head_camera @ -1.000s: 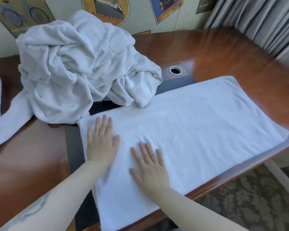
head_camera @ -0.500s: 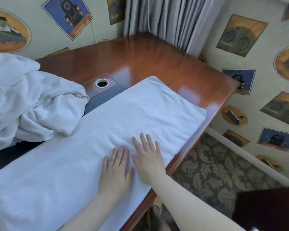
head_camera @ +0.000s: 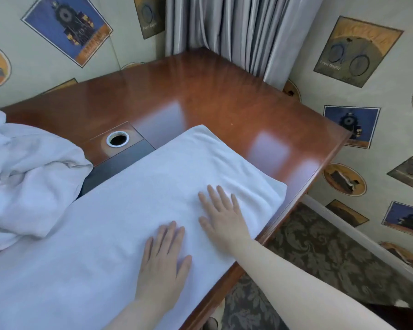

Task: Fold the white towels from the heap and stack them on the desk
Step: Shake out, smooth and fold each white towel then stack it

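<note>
my left hand (head_camera: 161,265) lies flat on the white towel (head_camera: 119,225), fingers straight and close together, holding nothing. my right hand (head_camera: 222,217) presses flat just beside it, nearer the towel's far end, fingers spread a little, also holding nothing. the towel is laid out long and smooth across the desk (head_camera: 224,103), its near edge running along the desk's front edge and its far corner short of the desk's right side. the heap (head_camera: 26,172) of crumpled white towels sits at my left on the desk, its lower edge touching the flat towel.

behind the towel a round cable hole (head_camera: 117,138) with a pale ring is set in the desk; inside it is only dark. a dark pad (head_camera: 119,163) shows between the hole and the towel.

on the wall, the bicycle poster (head_camera: 354,52) carries small words that look like "finest quality"; the train poster (head_camera: 67,27) has writing too blurred to read. grey curtains (head_camera: 236,27) hang in the corner.
</note>
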The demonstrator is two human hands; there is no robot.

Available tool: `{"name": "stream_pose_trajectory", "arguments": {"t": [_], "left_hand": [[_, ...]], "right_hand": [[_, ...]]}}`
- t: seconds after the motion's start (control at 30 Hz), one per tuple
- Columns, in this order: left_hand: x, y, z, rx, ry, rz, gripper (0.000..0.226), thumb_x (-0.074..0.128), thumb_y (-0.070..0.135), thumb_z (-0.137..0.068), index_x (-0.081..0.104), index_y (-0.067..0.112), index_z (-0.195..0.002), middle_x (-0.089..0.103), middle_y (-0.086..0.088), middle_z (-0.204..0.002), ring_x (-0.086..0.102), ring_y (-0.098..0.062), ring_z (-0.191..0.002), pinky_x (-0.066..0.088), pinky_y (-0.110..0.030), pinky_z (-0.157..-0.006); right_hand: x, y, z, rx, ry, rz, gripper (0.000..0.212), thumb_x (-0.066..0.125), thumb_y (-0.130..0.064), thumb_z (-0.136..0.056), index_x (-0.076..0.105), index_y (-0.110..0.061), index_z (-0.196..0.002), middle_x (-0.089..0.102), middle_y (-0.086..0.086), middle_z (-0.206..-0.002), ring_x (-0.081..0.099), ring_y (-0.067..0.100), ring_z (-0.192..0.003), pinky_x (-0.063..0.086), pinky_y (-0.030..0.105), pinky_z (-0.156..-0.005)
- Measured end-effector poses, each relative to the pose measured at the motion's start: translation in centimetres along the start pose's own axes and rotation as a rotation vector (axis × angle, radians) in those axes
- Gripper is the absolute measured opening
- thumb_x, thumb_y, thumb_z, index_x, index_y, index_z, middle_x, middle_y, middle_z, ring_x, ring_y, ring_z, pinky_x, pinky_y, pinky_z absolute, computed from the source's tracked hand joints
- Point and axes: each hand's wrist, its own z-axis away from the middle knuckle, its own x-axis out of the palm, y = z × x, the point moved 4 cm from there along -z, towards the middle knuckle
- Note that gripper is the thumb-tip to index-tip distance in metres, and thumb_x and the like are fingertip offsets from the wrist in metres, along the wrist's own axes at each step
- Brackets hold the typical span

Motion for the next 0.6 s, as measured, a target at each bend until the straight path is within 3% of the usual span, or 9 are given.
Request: {"name": "stream_pose_trajectory", "arguments": {"t": [0.07,0.13,0.2,0.23,0.3,0.37,0.4,0.53,0.6], "left_hand": [[0.4,1.0,-2.6,0.008,0.006,-0.073,0.071,0.017,0.052,-0.089,0.028,0.020,-0.152,0.013,0.006,-0.159,0.008,-0.017,-0.148,-0.007,-0.030,-0.115],[0.2,1.5,-4.5,0.015,-0.011,-0.118,0.066,0.026,0.047,-0.091,0.039,0.016,-0.148,0.030,-0.001,-0.156,0.024,-0.024,-0.145,-0.002,-0.033,-0.115],[0.3,1.5,-6.0,0.003,0.000,-0.143,0.067,0.023,0.049,-0.091,0.029,0.020,-0.152,0.023,0.002,-0.159,0.016,-0.021,-0.147,-0.004,-0.034,-0.116],[0.4,1.4,-6.6,-0.007,0.005,-0.134,0.068,0.017,0.051,-0.091,0.018,0.023,-0.153,0.014,0.005,-0.161,0.006,-0.018,-0.149,-0.007,-0.033,-0.117],[0.6,1.5,-7.7,-0.044,0.010,-0.117,0.068,0.016,0.050,-0.092,0.015,0.023,-0.154,0.011,0.006,-0.161,0.004,-0.016,-0.149,-0.007,-0.033,-0.118],[0.6,1.9,-8.1,-0.054,0.015,-0.121,0.066,0.027,0.046,-0.093,0.032,0.015,-0.151,0.026,0.000,-0.158,0.021,-0.020,-0.147,0.004,-0.037,-0.117],[0.6,2.1,-8.2,-0.050,0.025,-0.131,0.064,0.031,0.044,-0.093,0.036,0.014,-0.149,0.031,-0.001,-0.156,0.024,-0.020,-0.146,0.008,-0.039,-0.116],[1.1,1.9,-8.1,-0.053,0.034,-0.124,0.063,0.034,0.043,-0.092,0.036,0.016,-0.150,0.031,-0.001,-0.157,0.024,-0.019,-0.145,0.016,-0.043,-0.115],[1.2,1.8,-8.4,-0.054,0.029,-0.141,0.064,0.034,0.043,-0.092,0.035,0.017,-0.150,0.030,-0.001,-0.158,0.025,-0.021,-0.145,0.016,-0.043,-0.116]], "right_hand": [[0.6,1.0,-1.6,-0.100,-0.081,0.023,0.060,0.022,-0.053,-0.101,0.000,-0.039,-0.155,-0.020,-0.017,-0.156,-0.023,0.010,-0.147,-0.020,0.037,-0.118],[-0.7,5.1,-3.6,0.096,-0.015,0.034,0.061,0.018,-0.056,-0.101,-0.003,-0.039,-0.155,-0.017,-0.013,-0.161,-0.020,0.012,-0.148,-0.020,0.035,-0.117],[-2.5,8.9,-5.4,0.377,0.051,0.056,0.061,0.015,-0.054,-0.101,-0.004,-0.034,-0.156,-0.012,-0.005,-0.164,-0.018,0.018,-0.149,-0.016,0.040,-0.119],[-3.0,9.0,-6.5,0.392,0.065,0.069,0.062,0.015,-0.052,-0.102,-0.003,-0.031,-0.156,-0.010,-0.002,-0.164,-0.018,0.020,-0.149,-0.015,0.041,-0.119],[-2.8,5.6,-8.8,0.079,0.028,0.073,0.061,0.019,-0.049,-0.102,-0.001,-0.031,-0.156,-0.009,-0.002,-0.164,-0.021,0.018,-0.148,-0.021,0.040,-0.116],[-1.0,1.9,-9.6,-0.307,-0.137,0.081,0.058,0.021,-0.048,-0.102,0.000,-0.037,-0.155,-0.008,-0.008,-0.164,-0.019,0.013,-0.148,-0.022,0.038,-0.114],[-0.9,2.0,-10.6,-0.362,-0.170,0.085,0.057,0.021,-0.050,-0.103,0.000,-0.039,-0.155,-0.008,-0.011,-0.164,-0.017,0.013,-0.149,-0.020,0.039,-0.116],[-3.8,6.8,-17.9,0.125,-0.075,0.153,0.059,0.015,-0.051,-0.103,-0.006,-0.033,-0.155,-0.011,-0.005,-0.164,-0.015,0.020,-0.150,-0.009,0.045,-0.120],[-4.0,5.0,-19.8,0.076,-0.071,0.157,0.061,0.015,-0.051,-0.103,-0.004,-0.029,-0.156,-0.010,-0.001,-0.164,-0.014,0.022,-0.150,-0.011,0.044,-0.119]]}}
